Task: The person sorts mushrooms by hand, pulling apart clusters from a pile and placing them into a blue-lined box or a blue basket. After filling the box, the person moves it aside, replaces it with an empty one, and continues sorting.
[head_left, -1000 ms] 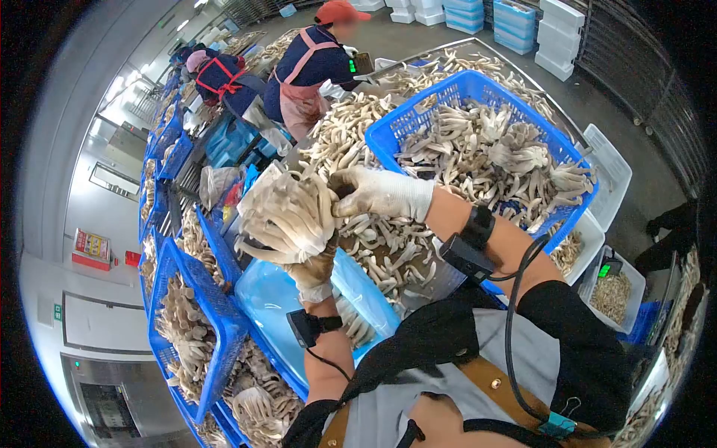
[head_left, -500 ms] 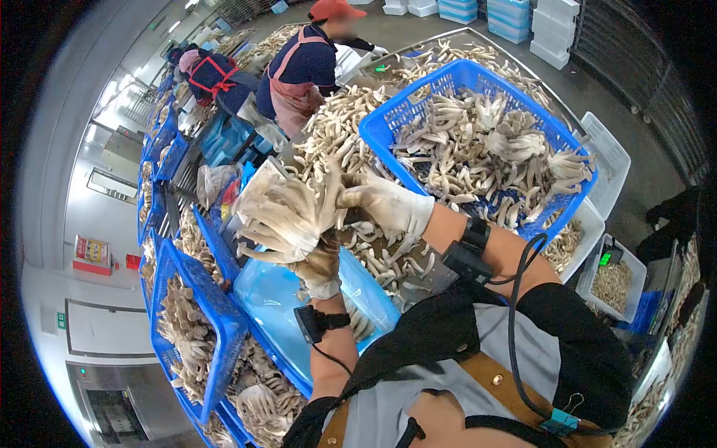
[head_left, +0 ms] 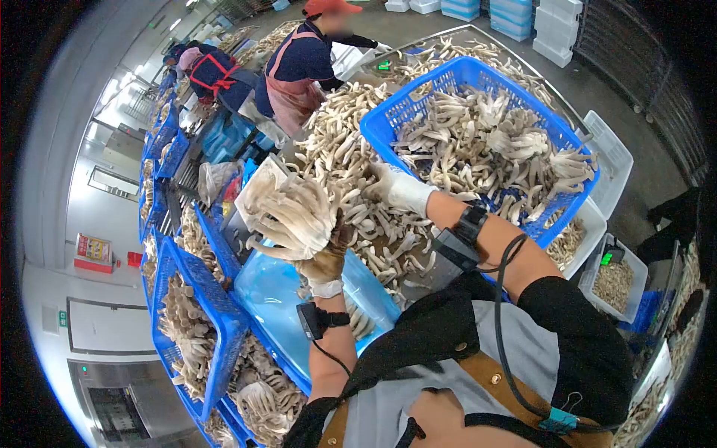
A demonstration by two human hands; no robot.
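A cluster of long pale mushrooms (head_left: 287, 213) sits in my left hand (head_left: 323, 270), whose gloved fingers are wrapped round its base. My right hand (head_left: 403, 190), in a white glove, is apart from the cluster and low over a heap of loose mushrooms (head_left: 343, 134). Its darkened fingertips overlap the heap, and I cannot tell whether they hold a mushroom. Just beyond that hand stands a blue basket (head_left: 385, 138) with loose mushrooms and a few clusters inside. Beneath my left wrist lies a light-blue plastic liner (head_left: 272, 299).
Blue crates of mushroom clusters (head_left: 243, 321) stand at the left. White bins (head_left: 612, 160) flank the basket on the right. Behind the heap, a person in a pink apron (head_left: 291, 82) bends over the table, with another person (head_left: 216, 75) farther left. White boxes (head_left: 556, 30) are stacked at the back.
My right hand has left the cluster and moved right and slightly away from me, over the loose mushrooms. My left hand keeps hold of the cluster, which has turned slightly.
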